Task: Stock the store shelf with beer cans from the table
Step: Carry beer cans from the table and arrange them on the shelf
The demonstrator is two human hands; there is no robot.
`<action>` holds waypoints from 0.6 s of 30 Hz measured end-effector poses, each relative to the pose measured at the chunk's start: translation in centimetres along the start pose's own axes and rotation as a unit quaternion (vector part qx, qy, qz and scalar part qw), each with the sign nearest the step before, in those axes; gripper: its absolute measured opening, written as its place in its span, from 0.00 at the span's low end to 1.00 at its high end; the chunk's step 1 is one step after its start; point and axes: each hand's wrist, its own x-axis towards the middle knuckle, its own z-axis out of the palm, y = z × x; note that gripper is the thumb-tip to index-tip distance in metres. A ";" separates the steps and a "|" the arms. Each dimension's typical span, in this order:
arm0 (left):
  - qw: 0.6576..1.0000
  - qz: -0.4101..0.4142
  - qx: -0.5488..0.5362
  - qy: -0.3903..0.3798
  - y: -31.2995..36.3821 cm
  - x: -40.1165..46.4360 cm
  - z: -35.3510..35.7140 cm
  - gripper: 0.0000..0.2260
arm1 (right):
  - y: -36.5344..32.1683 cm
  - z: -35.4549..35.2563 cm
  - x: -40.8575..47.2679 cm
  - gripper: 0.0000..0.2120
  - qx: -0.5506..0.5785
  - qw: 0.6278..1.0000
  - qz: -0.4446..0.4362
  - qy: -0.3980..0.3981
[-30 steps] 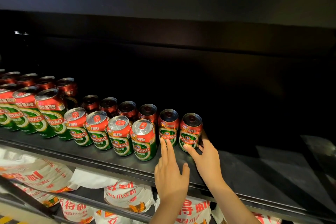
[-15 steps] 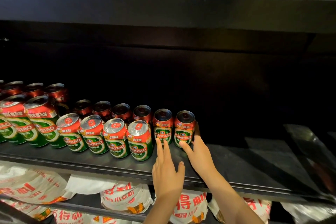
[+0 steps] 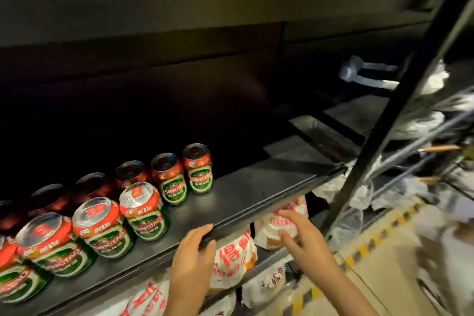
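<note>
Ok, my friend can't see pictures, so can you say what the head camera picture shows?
Two empty hands, the left hand resting on the front edge of a dark shelf and the right hand just off it, near rows of red and green beer cans. The shelf's right part is bare, and white packets with red writing sit below.

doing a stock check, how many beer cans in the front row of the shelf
5 front-row beer cans show: rightmost, next, third, a fourth cut by the left edge, and a sliver of a fifth behind it. More may lie out of frame.
</note>
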 end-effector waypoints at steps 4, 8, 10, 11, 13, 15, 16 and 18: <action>0.995 0.043 0.010 -0.094 -0.2 -2.6 0.1 0.11 | 1.6 -1.0 -9.3 0.17 -0.050 0.993 0.089 0.054; 0.964 0.082 0.033 -0.249 1.2 -6.6 2.9 0.11 | 3.5 -1.3 -20.3 0.17 -0.063 0.974 0.185 0.115; 0.936 0.121 0.066 -0.324 2.5 -9.1 4.7 0.12 | 3.9 -1.5 -25.8 0.17 -0.055 0.957 0.250 0.136; 0.921 0.127 0.064 -0.363 3.3 -10.6 5.6 0.13 | 4.0 -1.6 -28.5 0.16 -0.052 0.947 0.279 0.151; 0.888 0.148 0.081 -0.428 4.5 -13.9 7.3 0.15 | 4.4 -1.8 -33.8 0.16 -0.041 0.925 0.326 0.191; 0.853 0.213 0.123 -0.461 5.3 -17.1 9.1 0.16 | 4.9 -1.9 -39.0 0.16 -0.038 0.902 0.367 0.226; 0.838 0.239 0.126 -0.474 5.8 -18.8 10.0 0.16 | 5.1 -2.0 -41.5 0.16 -0.035 0.891 0.385 0.241; 0.810 0.274 0.121 -0.504 6.9 -22.8 12.0 0.15 | 5.3 -2.5 -46.8 0.16 -0.024 0.869 0.416 0.267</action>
